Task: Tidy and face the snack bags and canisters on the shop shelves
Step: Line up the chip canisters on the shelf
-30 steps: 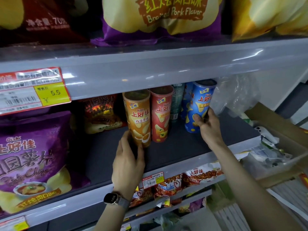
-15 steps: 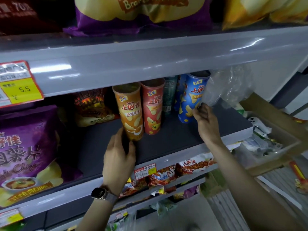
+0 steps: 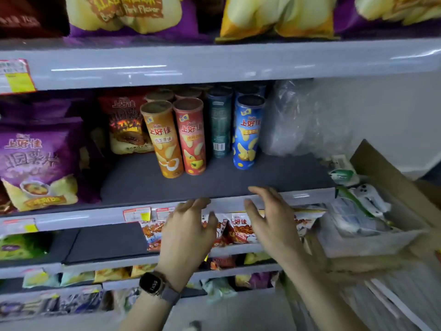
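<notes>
Your hands hold nothing: your left hand [image 3: 188, 232], with a watch [image 3: 152, 283] on its wrist, and your right hand [image 3: 269, 218] hang with spread, relaxed fingers just before the front lip of the middle shelf [image 3: 71, 219], well apart from the canisters. Between that lip and the front row lies a broad strip of bare dark mat [image 3: 226, 182], and it runs on to the right of the blue canister [image 3: 247, 132] up to the crumpled clear plastic [image 3: 303, 118] at the back right. Four canisters stand upright in front: the orange canister [image 3: 163, 139] touching the red canister [image 3: 192, 137], then the dark green canister [image 3: 219, 125] set a little further back with its barcode forward, then the blue one. More tops show behind them; you cannot count those. Two bags share this shelf: a purple bag [image 3: 35, 163] at the left near the edge and a red bag [image 3: 126, 125] set deep behind. An open cardboard box [image 3: 381, 168] sits at the shelf's right end.
</notes>
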A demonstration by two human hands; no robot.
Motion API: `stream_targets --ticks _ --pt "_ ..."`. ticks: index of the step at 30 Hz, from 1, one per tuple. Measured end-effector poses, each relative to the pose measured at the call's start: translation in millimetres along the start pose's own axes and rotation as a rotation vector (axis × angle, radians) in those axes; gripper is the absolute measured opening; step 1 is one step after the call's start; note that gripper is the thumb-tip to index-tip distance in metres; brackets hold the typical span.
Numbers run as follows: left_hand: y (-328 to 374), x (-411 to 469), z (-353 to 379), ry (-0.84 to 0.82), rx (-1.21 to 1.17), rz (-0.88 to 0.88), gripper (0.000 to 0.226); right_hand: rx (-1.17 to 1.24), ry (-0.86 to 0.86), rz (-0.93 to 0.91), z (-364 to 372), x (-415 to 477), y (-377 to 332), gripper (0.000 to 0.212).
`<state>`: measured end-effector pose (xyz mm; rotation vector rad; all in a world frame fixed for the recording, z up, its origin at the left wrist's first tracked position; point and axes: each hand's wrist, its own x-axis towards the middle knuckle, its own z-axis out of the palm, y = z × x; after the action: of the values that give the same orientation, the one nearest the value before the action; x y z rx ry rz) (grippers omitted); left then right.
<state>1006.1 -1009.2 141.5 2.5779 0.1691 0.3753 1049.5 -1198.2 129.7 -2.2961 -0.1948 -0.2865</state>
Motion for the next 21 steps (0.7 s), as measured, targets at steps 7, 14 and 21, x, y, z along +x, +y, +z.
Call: stream_targets --ticks 7,14,21 --pt "89 -83 46 -0.051 -0.058 -0.106 0.034 -0.297 -0.063 -0.076 -67 -71 48 0.032" --pt "131 -129 72 -0.245 0.013 -0.139 0.028 -0.307 -0.214 0.015 -106 -112 81 0.036" --pt "168 -79 27 -0.398 0.285 0.069 0.05 -0.427 -0.321 -0.088 -169 -64 59 0.041"
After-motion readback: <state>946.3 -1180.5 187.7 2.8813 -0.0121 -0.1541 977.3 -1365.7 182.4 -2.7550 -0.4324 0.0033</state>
